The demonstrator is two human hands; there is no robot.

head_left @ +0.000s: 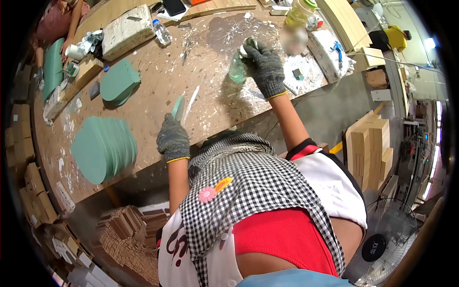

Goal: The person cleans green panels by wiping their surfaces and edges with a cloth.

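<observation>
My left hand (173,137), in a dark grey knitted glove, is at the front edge of the worktable (158,86). Its fingers close on a green flat piece (179,109), seen nearly edge-on. Farther right, my gloved right hand (266,68) is wrapped round the top of a clear greenish bottle (237,69) with a white upper part, tilted above the table. To the left of my left hand stands a thick stack of green shaped panels (103,150). Behind that stack lies a smaller pile of similar green panels (119,82).
White-stained blocks (128,32) stand along the back, beside a small water bottle (162,33). At right are a yellowish jar (300,13), another stained block (330,55) and blue pliers (338,49). A co-worker's arm (72,26) reaches in at upper left. A fan (382,239) stands lower right.
</observation>
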